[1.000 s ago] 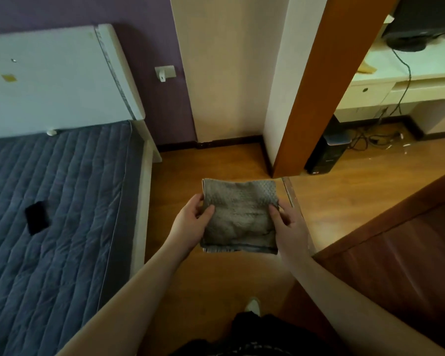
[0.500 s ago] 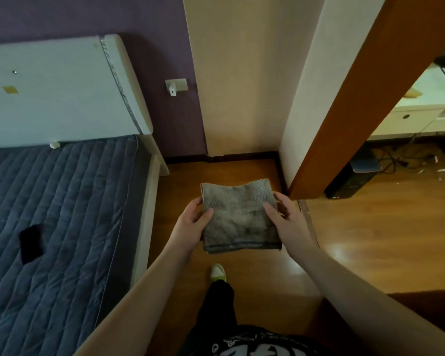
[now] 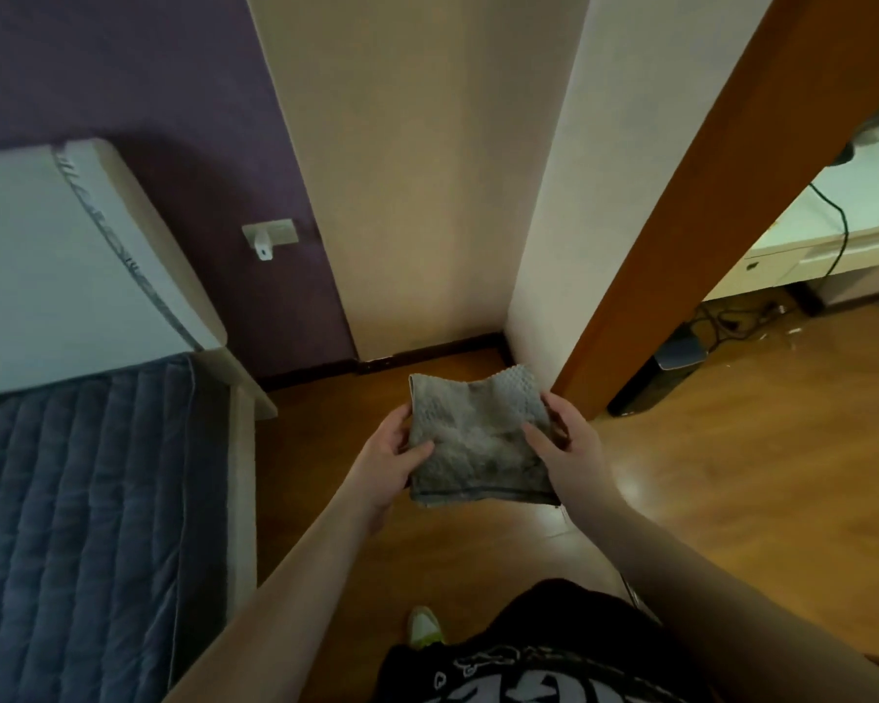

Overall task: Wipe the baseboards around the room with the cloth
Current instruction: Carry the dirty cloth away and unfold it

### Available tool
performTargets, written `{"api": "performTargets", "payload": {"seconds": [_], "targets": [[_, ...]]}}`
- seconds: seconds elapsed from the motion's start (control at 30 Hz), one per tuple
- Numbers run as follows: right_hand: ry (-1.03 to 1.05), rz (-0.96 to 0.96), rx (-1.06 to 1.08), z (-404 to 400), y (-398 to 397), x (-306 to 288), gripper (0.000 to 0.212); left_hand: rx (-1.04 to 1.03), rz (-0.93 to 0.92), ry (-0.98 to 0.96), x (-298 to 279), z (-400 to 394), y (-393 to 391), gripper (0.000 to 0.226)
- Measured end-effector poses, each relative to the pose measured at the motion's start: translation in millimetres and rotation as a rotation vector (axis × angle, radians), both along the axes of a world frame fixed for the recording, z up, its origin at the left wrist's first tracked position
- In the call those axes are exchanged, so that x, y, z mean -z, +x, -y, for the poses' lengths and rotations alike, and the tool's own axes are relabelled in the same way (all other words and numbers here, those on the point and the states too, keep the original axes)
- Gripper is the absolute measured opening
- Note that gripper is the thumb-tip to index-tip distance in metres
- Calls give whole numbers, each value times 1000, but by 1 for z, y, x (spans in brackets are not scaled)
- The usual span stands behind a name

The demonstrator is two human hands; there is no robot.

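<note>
Bed (image 3: 72, 499) sits far left, headboard (image 3: 72, 256) against the purple wall, so the floor strip between bed frame and door frame (image 3: 681, 235) is the only lane to the corner. Wall outlet (image 3: 270, 235) is just right of the headboard, above the dark baseboard (image 3: 427, 352) that runs along the wall foot and turns at the white column. Left hand (image 3: 392, 459) pinches the cloth's left edge, thumb on top, fingers under. Cloth (image 3: 473, 438) is a grey textured towel folded to a flat pad, held level above the wood floor (image 3: 731, 474); my read: folded to give a firm wiping face and a clean side to flip to. Right hand (image 3: 564, 449) holds the right edge, thumb over the top face, fingers curled at the rim. 2 hands are apart, each clamped on an opposite edge, cloth spanning between them. Cloth is well above the baseboard, not touching it; baseboard lies just beyond the cloth's far edge in view. Wiping looks not yet started: person needs to crouch. 1 shoe (image 3: 427, 629) is visible below. Far right, past the door frame: tabletop (image 3: 858, 195), cables, dark box (image 3: 666, 367) on the floor.
</note>
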State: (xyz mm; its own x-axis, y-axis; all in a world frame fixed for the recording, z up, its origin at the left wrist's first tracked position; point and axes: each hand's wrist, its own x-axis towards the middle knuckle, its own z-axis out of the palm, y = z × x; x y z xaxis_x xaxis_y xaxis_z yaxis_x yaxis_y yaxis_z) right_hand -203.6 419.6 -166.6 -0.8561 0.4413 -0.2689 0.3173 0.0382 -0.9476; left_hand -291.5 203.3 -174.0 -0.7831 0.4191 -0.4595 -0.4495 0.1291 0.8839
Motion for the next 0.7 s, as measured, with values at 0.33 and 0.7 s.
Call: {"api": "performTargets", "payload": {"seconds": [0.33,0.7], "targets": [[-138,27,39,-98,-104,19,30,55,-48,-149,28,-99,-112,72],[-185,173,-94,-214,-254,62,37,72,91,-163,64,-198,-245,92]]}}
